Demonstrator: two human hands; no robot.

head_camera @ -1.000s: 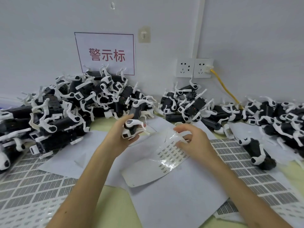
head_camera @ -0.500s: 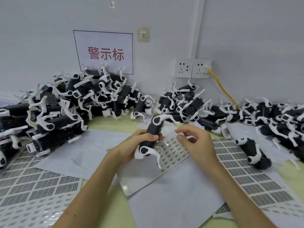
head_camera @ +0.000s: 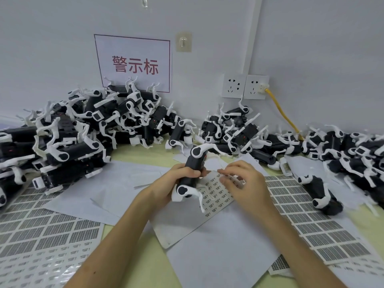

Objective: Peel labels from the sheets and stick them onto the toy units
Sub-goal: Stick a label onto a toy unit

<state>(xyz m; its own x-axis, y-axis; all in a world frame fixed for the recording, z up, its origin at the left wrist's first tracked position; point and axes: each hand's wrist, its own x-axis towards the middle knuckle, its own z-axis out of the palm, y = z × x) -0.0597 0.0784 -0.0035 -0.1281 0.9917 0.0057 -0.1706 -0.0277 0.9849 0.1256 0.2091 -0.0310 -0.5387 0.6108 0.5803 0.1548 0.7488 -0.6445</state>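
Over loose paper [head_camera: 218, 256], the left hand [head_camera: 176, 181] grips a probably light, rigid toy [head_camera: 193, 163] by its black body, clear of thin, snappable white legs; the right hand [head_camera: 245, 183] seems to pinch a flimsy label [head_camera: 220, 173] off the sheet [head_camera: 214, 191] beneath; heaps [head_camera: 83, 132] crowd the wall [head_camera: 311, 59], leaving only the middle free

**Toy held over label sheet**

A black toy [head_camera: 192, 165] with white legs stood nearly upright in the left hand [head_camera: 178, 179], over a curled sheet [head_camera: 214, 194] of small labels. More toys lay heaped at left [head_camera: 68, 146], behind [head_camera: 234, 129] and at right [head_camera: 353, 150]. Flat label sheets [head_camera: 41, 235] flanked them.
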